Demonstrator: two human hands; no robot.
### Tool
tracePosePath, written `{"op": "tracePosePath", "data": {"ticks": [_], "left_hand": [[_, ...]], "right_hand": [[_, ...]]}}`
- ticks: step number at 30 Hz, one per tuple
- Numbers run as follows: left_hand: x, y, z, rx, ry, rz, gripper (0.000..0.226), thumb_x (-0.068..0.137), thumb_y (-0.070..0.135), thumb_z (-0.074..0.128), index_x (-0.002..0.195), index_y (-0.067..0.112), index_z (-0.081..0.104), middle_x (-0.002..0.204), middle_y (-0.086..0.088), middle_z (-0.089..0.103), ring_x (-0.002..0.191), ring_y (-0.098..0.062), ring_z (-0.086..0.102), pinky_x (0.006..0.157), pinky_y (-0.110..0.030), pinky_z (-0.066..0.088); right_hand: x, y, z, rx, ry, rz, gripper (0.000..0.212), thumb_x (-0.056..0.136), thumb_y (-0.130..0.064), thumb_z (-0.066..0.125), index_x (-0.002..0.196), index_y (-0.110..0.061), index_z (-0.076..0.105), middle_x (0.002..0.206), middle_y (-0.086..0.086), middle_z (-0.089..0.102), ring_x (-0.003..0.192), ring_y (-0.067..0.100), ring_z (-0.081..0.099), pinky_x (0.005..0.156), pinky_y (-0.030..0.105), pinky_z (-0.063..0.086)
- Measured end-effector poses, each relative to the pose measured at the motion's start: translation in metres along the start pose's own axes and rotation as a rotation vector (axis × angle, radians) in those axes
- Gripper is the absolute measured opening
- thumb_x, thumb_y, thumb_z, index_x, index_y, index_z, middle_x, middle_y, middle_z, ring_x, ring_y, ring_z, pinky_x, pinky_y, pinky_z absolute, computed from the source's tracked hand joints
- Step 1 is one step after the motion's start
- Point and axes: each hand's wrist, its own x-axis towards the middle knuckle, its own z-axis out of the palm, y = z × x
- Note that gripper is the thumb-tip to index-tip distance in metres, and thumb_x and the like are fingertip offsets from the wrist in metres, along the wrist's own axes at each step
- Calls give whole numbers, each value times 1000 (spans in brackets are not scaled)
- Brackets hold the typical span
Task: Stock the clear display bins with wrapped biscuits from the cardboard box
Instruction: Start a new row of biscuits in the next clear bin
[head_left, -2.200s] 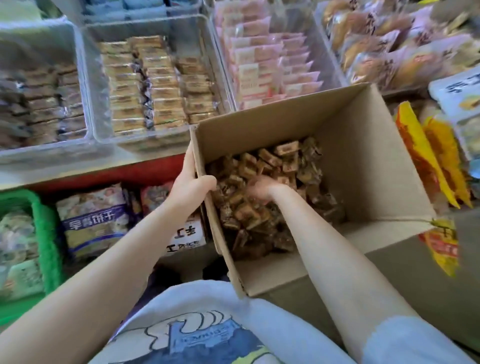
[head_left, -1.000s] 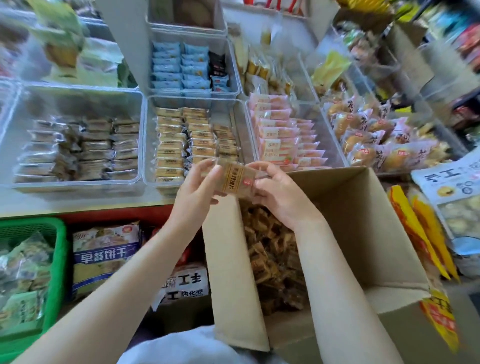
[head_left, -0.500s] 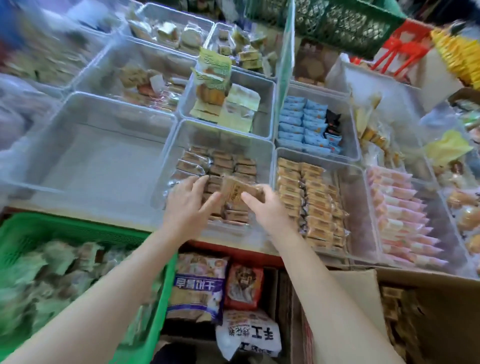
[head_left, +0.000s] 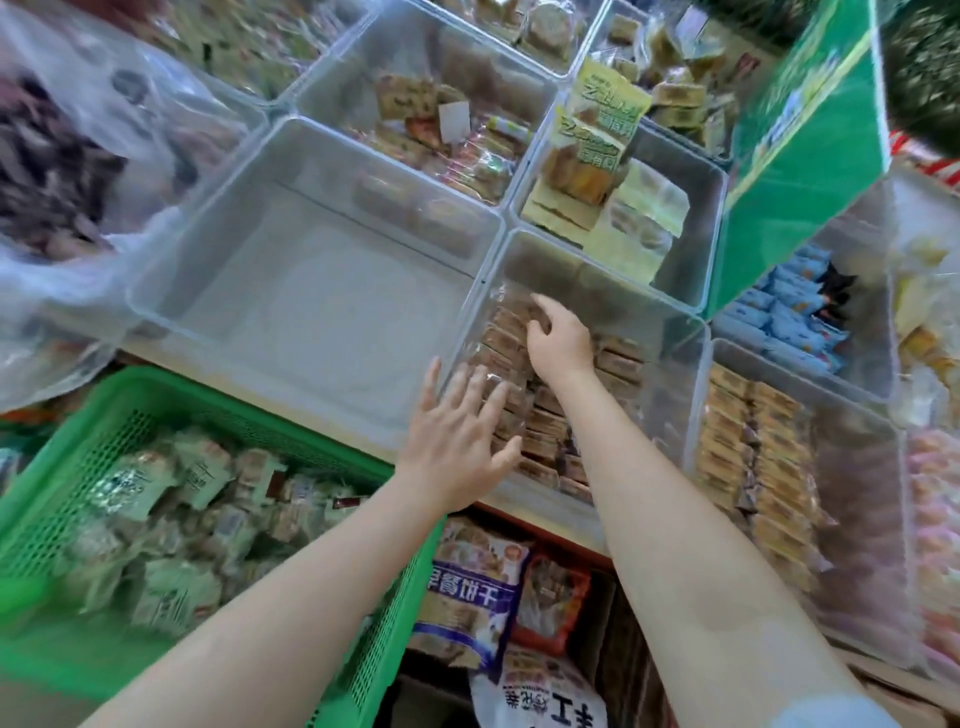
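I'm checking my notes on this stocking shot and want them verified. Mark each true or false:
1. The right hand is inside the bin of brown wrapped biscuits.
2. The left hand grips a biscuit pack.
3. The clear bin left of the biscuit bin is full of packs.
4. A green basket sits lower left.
1. True: the right hand reaches into the biscuit bin, fingers on the brown wrapped biscuits.
2. False: the left hand is spread flat against the bin's front wall and holds nothing.
3. False: that clear bin has a bare floor.
4. True: the green basket holds pale wrapped snacks.
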Motion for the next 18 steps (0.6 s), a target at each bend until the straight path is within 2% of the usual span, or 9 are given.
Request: {"op": "tracePosePath", "data": {"ticks": [2,5,7,9,10,12,14,16,18], "left_hand": [[-1,0,1,2,1,-4,73,98,62,19,160,24,18,166,-10,18,155,-26,13,120,-54,-14],[0,-1,1,11,17,0,72,99,61,18,160,24,19,166,-10,20,154,-25,15,120,-53,-15],[1,0,1,26,5,-8,71,99,61,16,160,25,18,166,-8,19,154,-24,16,120,-53,-17],[1,0,-2,47,-43,-29,71,98,62,17,160,28,14,167,-6,15,155,-23,12,119,-52,-18],[1,0,-2,48,-69,-48,70,99,62,18,160,29,13,168,-4,13,155,-22,10,119,-53,-19],[1,6,-6,14,-87,-108,65,100,54,25,159,29,17,168,-4,12,155,-21,6,119,-53,-19],[-5,30,-9,-52,-61,-131,56,101,39,36,154,23,34,167,-6,18,155,-23,6,122,-51,-15],[-17,79,-12,-279,-50,-83,44,100,32,47,142,18,52,160,-8,34,150,-24,22,123,-42,7],[-34,148,-18,-640,-183,-33,37,100,31,54,133,18,61,142,0,54,131,-15,45,105,-26,32]], "right_hand": [[0,7,6,-77,-93,22,48,105,-29,39,154,-28,41,153,7,47,140,27,42,113,36,34],[-8,12,0,-238,-190,17,56,106,-47,33,159,-36,21,164,11,24,150,31,24,120,49,25],[-25,11,-6,-215,-205,-1,56,105,-49,35,159,-37,22,167,10,16,153,29,16,122,52,20],[-54,12,-15,-83,-175,-34,51,104,-40,43,155,-33,37,164,9,24,151,26,22,122,46,22],[-71,14,-23,-16,-158,-51,46,103,-34,46,149,-30,47,158,8,35,146,23,33,119,40,28],[-110,24,-48,86,-134,-45,32,102,-27,50,130,-25,65,133,0,59,124,15,53,104,29,41],[-157,42,-83,193,-136,24,22,103,-26,50,109,-29,71,107,-12,69,103,7,61,91,28,49],[-207,69,-123,300,-75,85,24,103,-24,49,95,-32,71,92,-13,71,91,6,66,85,29,55],[-253,104,-164,434,63,163,26,103,-18,49,92,-26,71,85,-4,74,82,8,69,79,28,57]]}}
